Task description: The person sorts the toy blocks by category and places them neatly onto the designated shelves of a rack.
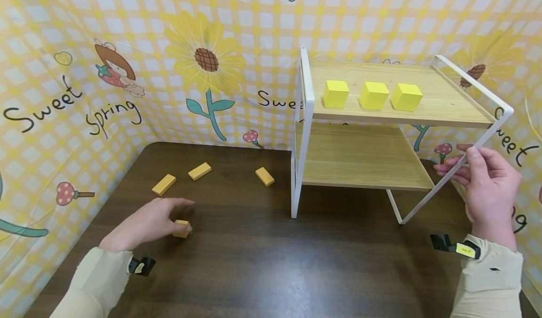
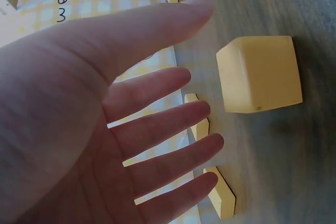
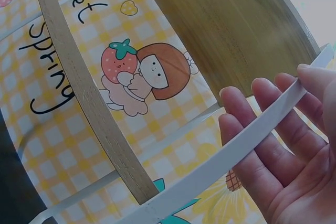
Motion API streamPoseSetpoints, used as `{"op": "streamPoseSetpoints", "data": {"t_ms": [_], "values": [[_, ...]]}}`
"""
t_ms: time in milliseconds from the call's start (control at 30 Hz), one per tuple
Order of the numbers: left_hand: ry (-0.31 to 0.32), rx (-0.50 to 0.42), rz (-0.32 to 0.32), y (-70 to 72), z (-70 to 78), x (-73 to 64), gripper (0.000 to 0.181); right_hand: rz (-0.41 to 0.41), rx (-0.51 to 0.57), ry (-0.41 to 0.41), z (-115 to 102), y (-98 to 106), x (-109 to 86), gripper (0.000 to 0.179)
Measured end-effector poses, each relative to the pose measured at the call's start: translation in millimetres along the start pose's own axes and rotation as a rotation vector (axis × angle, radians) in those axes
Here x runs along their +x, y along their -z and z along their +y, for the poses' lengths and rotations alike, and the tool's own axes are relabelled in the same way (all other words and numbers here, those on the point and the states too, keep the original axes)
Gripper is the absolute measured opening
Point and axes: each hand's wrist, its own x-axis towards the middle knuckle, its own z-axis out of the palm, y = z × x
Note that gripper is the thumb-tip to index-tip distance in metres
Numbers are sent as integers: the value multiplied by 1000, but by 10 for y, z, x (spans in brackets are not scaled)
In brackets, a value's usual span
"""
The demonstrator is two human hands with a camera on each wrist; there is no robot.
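My left hand hovers over a wooden block on the dark table, fingers spread and straight. In the left wrist view that block stands just beyond the fingertips, with a gap to the thumb. At the right, my right hand holds the slanted white side bar of a two-tier shelf, thumb on one face and fingers behind it. The right wrist view shows this bar crossing in front of the fingers. The shelf has a wooden upper board and lower board.
Three more wooden blocks lie farther back: one at left, one beside it, one near the shelf leg. Three yellow cubes sit in a row on the upper board. A checked cloth hangs behind the table.
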Motion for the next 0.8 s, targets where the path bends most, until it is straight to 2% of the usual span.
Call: {"op": "streamPoseSetpoints", "data": {"t_ms": [133,433,600,800], "values": [[-13,9,-11,-9,-21,1,67,0,6,-1,2,3,-2,35],[-28,35,-42,-35,-64,-5,55,-7,12,7,8,-1,-10,32],[-33,42,-40,-44,-77,-5,49,-5,21,7,9,-5,-12,33],[-83,17,-17,-55,-76,-1,36,-6,19,20,9,-12,-9,35]]}}
